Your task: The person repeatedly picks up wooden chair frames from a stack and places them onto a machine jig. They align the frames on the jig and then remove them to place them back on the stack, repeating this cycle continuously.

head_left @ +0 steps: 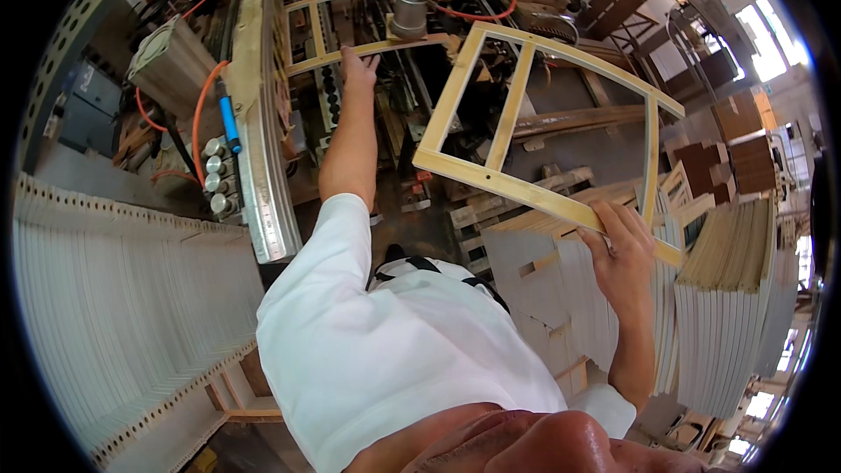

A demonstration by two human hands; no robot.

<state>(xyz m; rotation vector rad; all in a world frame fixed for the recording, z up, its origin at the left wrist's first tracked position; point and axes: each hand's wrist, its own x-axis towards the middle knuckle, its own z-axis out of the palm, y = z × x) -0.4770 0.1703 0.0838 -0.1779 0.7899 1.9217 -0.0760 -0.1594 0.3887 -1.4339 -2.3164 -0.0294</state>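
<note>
Here the right hand is closed around the lower rail of a pale wooden frame, held up in the air; the left hand lies flat-fingered on a second frame on the machine; stacked white panels stand below.

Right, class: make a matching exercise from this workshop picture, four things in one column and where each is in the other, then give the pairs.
Things:
1. left hand
2. right hand
3. orange hose
4. stacked white panels

Places:
A. low on the person's left
B. gripping the lower rail of the near wooden frame
C. on the far wooden frame at the machine
D. beside the curved metal rail

Pairs: 1-C, 2-B, 3-D, 4-A
</note>
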